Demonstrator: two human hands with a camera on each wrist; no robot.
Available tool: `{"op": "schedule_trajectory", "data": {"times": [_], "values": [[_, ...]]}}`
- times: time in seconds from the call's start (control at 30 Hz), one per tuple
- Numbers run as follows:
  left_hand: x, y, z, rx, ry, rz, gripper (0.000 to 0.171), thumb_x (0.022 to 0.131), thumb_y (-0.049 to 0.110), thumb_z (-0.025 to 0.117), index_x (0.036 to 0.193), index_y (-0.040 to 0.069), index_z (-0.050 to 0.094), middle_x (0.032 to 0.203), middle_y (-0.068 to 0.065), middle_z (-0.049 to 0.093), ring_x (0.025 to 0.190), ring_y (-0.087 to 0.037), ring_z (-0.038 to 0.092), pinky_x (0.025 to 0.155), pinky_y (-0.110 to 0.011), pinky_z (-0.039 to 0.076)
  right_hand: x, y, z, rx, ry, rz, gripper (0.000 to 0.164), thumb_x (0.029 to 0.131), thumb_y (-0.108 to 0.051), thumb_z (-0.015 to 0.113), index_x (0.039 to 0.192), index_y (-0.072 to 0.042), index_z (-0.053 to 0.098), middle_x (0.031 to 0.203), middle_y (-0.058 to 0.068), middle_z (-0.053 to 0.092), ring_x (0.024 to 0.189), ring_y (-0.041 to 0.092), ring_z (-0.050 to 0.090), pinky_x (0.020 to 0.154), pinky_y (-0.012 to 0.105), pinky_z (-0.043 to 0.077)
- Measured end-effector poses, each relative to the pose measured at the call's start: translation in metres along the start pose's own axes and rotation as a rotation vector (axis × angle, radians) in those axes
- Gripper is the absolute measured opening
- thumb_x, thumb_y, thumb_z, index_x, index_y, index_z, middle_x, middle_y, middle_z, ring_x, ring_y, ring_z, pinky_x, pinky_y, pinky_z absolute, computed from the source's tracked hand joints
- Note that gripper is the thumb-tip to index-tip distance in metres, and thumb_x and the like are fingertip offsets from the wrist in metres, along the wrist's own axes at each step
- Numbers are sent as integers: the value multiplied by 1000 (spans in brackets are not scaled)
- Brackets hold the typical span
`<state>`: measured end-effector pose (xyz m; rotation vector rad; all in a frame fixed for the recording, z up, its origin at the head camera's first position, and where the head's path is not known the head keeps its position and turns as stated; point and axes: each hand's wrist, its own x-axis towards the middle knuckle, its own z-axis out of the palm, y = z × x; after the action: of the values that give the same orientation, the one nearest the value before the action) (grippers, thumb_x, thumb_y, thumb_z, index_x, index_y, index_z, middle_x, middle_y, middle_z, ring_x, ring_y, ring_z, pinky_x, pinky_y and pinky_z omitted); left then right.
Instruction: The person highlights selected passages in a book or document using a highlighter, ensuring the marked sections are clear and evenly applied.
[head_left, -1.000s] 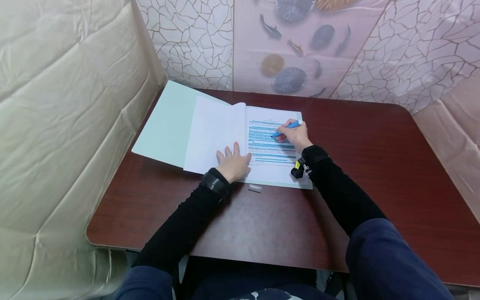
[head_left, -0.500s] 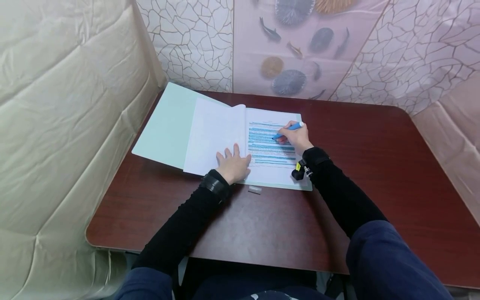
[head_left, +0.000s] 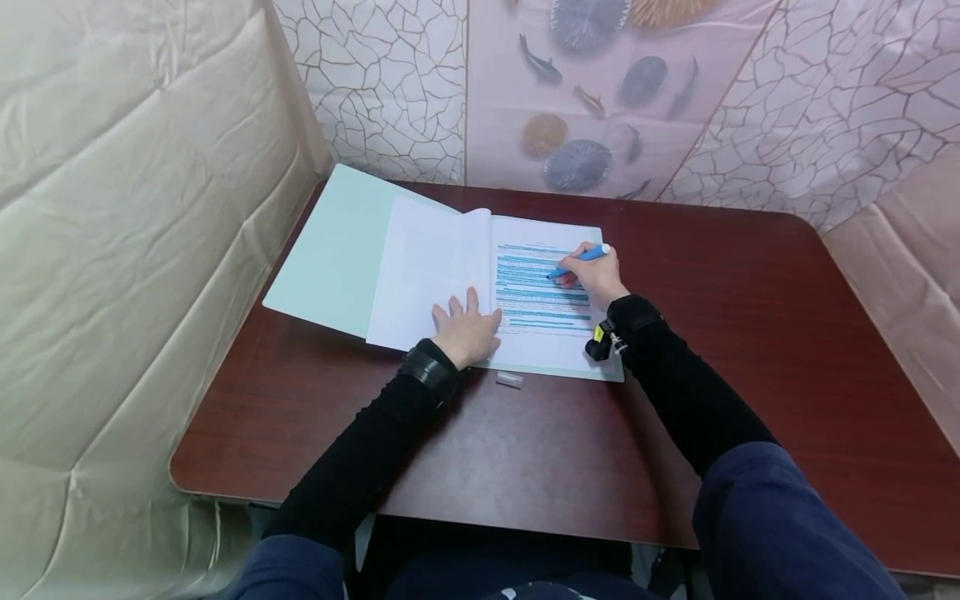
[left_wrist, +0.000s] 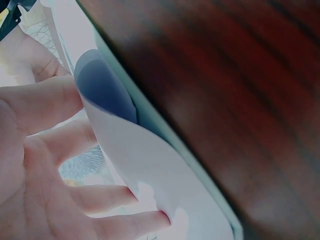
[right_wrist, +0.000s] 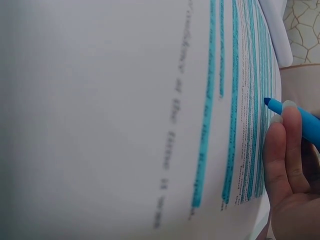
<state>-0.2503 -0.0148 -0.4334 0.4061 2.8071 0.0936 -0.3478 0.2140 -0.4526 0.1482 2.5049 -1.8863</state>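
My right hand (head_left: pixel 594 277) pinches a blue highlighter (right_wrist: pixel 306 122), its dark blue tip down at the printed page (head_left: pixel 540 342). Many text lines on that page carry blue marking, seen close up in the right wrist view. Fingers spread, my left hand (head_left: pixel 467 332) rests on the turned-over white sheet (head_left: pixel 423 258) beside the fold. In the left wrist view that sheet (left_wrist: pixel 145 155) curls up at the fold, over the edge of the pale green folder (head_left: pixel 337 250). The folder lies wide on the table, its cover out to the left.
A small clear cap-like piece (head_left: pixel 509 379) lies on the dark red-brown table (head_left: pixel 555 450), just in front of the folder. Pale quilted cloth (head_left: pixel 135 275) hangs along the left side. A patterned backdrop (head_left: pixel 390 92) stands behind the table's far edge.
My right hand with the highlighter has shifted slightly to the right across the page. The left hand stays spread in the same place on the sheet.
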Motion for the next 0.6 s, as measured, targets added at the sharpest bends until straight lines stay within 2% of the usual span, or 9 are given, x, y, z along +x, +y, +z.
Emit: {"op": "schedule_trajectory", "data": {"times": [0.2,0.6], "values": [[-2,1,-1,-2,0,-2,53,91,38,44,141,28,29,149,-21,7,132,-45,15,100,-64,13,0,1,-2,-27,5,1,18,81,-14,65,76,-4,51,86,17,69,69,23,68,67,29,53],[-2,1,-1,11,-6,-8,53,92,39,43,142,28,28,149,-21,7,132,-44,15,100,-63,13,-1,3,-5,12,14,-13,17,80,-12,66,75,-4,51,86,18,68,70,24,68,66,33,53]]}}
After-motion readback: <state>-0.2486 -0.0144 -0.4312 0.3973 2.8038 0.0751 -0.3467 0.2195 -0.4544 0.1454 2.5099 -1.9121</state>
